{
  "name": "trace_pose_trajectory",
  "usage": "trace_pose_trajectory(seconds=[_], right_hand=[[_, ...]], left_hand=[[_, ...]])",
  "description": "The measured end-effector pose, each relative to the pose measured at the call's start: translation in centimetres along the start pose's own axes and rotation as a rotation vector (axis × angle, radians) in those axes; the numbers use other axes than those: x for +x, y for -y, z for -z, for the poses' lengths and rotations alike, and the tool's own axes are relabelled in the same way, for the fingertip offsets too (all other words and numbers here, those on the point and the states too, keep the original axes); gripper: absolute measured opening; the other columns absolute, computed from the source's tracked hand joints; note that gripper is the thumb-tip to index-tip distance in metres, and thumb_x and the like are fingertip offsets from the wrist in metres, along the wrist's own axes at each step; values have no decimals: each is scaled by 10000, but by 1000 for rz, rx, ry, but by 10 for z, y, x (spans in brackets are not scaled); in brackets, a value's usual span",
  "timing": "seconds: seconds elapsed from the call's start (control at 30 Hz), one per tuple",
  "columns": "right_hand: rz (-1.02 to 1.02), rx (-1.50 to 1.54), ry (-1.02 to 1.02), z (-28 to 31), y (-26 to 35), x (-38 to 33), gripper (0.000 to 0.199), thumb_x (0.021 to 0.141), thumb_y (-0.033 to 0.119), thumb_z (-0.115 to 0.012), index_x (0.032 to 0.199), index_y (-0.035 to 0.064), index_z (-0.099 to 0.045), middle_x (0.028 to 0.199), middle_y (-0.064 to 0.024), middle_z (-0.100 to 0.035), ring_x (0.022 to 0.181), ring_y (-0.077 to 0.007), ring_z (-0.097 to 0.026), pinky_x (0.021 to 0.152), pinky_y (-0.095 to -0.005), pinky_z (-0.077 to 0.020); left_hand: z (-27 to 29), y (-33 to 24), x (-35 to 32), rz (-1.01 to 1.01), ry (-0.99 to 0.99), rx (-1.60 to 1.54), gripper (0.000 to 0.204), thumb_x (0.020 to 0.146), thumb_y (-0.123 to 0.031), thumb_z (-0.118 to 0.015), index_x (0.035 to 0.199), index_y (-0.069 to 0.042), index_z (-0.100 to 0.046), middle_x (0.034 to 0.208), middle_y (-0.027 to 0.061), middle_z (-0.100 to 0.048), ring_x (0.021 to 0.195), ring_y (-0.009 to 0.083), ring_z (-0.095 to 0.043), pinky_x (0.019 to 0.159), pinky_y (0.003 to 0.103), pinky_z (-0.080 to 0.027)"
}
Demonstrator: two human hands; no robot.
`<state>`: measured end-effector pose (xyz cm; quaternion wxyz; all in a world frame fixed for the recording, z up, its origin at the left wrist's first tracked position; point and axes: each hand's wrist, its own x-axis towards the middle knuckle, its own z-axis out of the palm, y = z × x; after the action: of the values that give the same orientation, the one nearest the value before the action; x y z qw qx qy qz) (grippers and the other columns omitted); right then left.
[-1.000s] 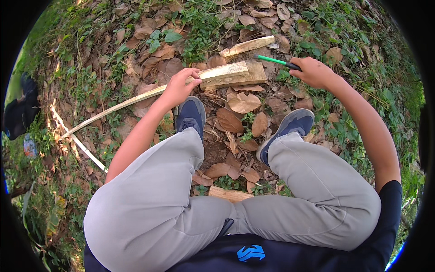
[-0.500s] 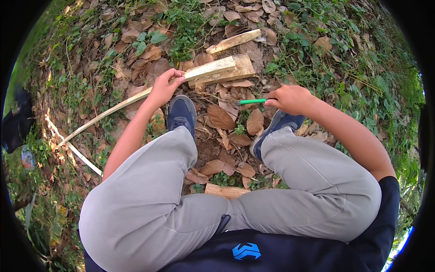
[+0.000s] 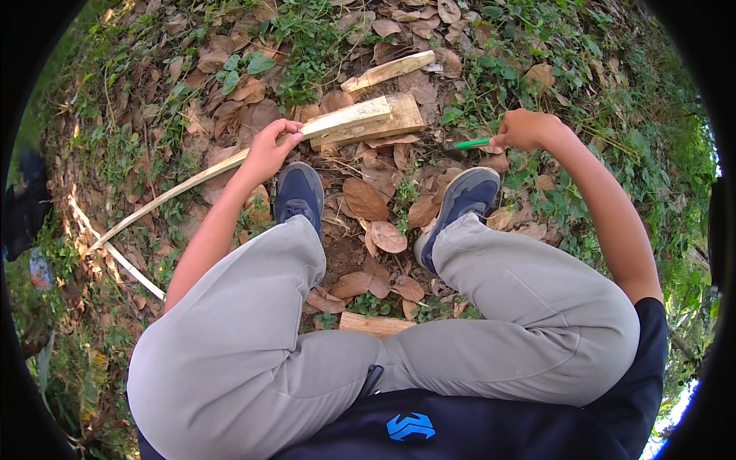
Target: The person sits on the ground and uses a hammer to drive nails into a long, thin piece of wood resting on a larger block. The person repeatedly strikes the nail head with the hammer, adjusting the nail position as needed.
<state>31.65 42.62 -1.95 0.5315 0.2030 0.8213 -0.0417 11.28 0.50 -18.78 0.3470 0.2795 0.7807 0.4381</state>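
Note:
My left hand [image 3: 270, 149] is closed around a long pale wooden strip [image 3: 345, 118], with thumb and fingers pinching it from above. The strip's wide far end rests on a flat wooden block [image 3: 405, 116] on the ground; its thin tail curves away to the left. Off to the right, my right hand [image 3: 526, 129] grips a slim green-handled tool [image 3: 473, 143] pointing left. The tool's dark tip blurs into the leaves, so I cannot make out its kind. It is apart from the strip and block.
Beyond the block lies another short piece of wood [image 3: 389, 71]. A wooden piece [image 3: 376, 324] sits between my legs. A second thin strip [image 3: 126, 262] lies at far left, under the curved tail. Dry leaves and green weeds cover the ground around my shoes [image 3: 300, 193].
My right hand has moved right and away from me with the green-handled tool, farther from the block. My left hand still holds the strip in place on the block.

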Motion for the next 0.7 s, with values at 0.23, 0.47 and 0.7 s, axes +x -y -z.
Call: trace_pose_trajectory(seconds=[0.23, 0.47, 0.7], right_hand=[[102, 286, -179, 40, -5, -28, 498, 1036, 509, -611, 1025, 46, -795, 663, -9, -544, 589, -130, -461, 571, -347, -377], [379, 382, -515, 30, 15, 0, 562, 1117, 496, -413, 929, 1, -598, 758, -117, -564, 724, -278, -542, 706, -433, -433], [373, 358, -437, 18, 42, 60, 590, 1128, 494, -367, 920, -3, -607, 759, -164, -585, 739, -348, -576, 743, -470, -463]], left_hand=[[0, 1, -2, 3, 7, 2, 171, 1003, -161, -693, 1034, -5, -630, 1268, 122, -713, 1165, 233, -662, 1044, 374, -491], [0, 1, -4, -30, 3, 47, 151, 1008, -147, -683, 1042, -12, -624, 1300, 119, -688, 1201, 217, -632, 1069, 368, -467], [-8, -6, -6, -85, -44, 120, 164, 975, -174, -720, 1009, -30, -650, 1319, 129, -689, 1214, 295, -637, 1067, 409, -465]])
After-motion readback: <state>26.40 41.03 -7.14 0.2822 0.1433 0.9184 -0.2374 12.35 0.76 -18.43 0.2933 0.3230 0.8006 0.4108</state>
